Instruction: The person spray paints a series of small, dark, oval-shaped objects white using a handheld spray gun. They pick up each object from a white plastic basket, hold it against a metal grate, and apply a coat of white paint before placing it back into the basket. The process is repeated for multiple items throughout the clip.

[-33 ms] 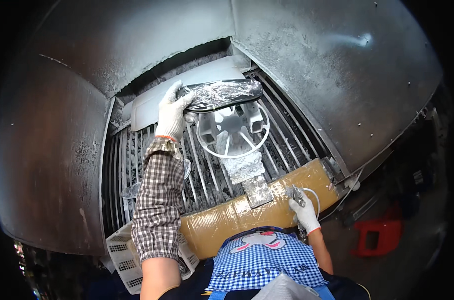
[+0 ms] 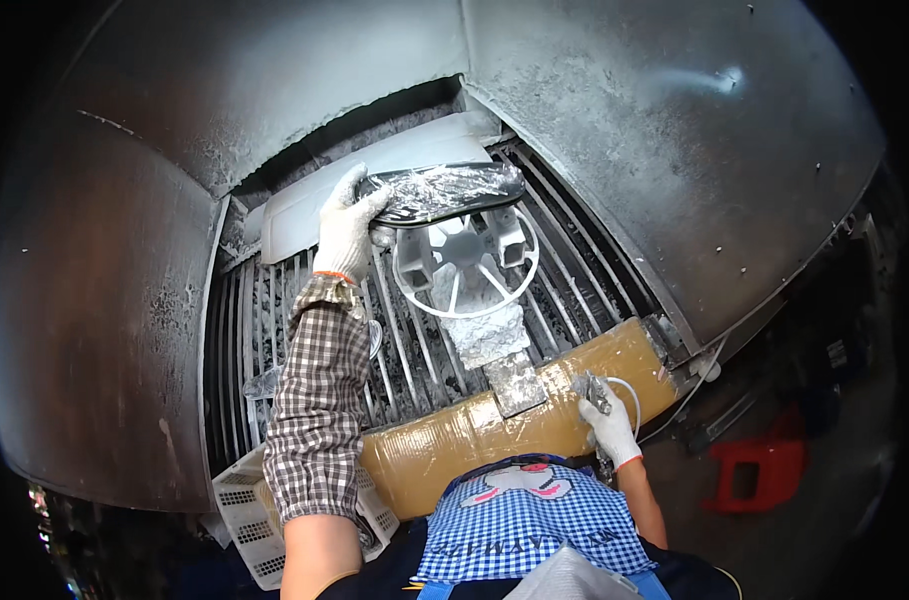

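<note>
Presently your left hand (image 2: 347, 230) has fingers clamped on a wrapped black part (image 2: 449, 193); your right hand (image 2: 610, 430) clasps a spray gun (image 2: 596, 393) near the front-right corner of the grate (image 2: 399, 335)

The white-gloved left hand (image 2: 344, 235) reaches far forward, its digits clamped in a grip; the sleeved left forearm (image 2: 316, 400) extends behind it; the gloved right hand (image 2: 610, 428) sits lower, fingers curled; the bare right forearm (image 2: 642, 502) slants up leftward.

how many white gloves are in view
2: one on the left hand, gripping the wrapped black piece at its left end; one on the right hand, holding a grey tool. More may be hidden in darkness.
</note>
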A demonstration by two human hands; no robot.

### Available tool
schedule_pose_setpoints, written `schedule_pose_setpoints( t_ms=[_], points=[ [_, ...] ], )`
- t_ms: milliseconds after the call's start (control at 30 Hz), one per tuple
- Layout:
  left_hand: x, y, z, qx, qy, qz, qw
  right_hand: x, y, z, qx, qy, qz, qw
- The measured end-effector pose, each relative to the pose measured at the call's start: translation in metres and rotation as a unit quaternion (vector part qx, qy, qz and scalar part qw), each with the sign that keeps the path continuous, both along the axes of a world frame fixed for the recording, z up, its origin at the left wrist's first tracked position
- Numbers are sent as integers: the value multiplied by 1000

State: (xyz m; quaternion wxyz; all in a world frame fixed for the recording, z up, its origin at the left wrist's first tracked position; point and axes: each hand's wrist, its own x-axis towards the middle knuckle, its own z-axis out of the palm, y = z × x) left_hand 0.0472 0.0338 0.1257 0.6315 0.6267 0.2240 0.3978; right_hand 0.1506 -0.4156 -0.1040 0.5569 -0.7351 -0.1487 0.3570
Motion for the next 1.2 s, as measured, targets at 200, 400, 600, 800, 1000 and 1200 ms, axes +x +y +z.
schedule_pose_setpoints(
  t_ms=[200,400,600,800,1000,1200],
  points=[
    [14,4,-15,-6,23,-3,1000,-1,-1,6,-5,4,-8,1000],
    [23,13,-27,-28,33,0,999,-1,0,5,13,10,-14,1000],
    [24,29,-38,21,105,28,994,0,3,17,0,13,-1,1000],
    [30,45,-49,103,193,98,971,0,1,2,18,-19,-6,1000],
    [28,70,-73,81,187,111,973,-4,6,21,-4,15,-2,1000],
    [27,57,-69,43,200,117,972,-4,5,20,-12,25,-7,1000]
  ],
)
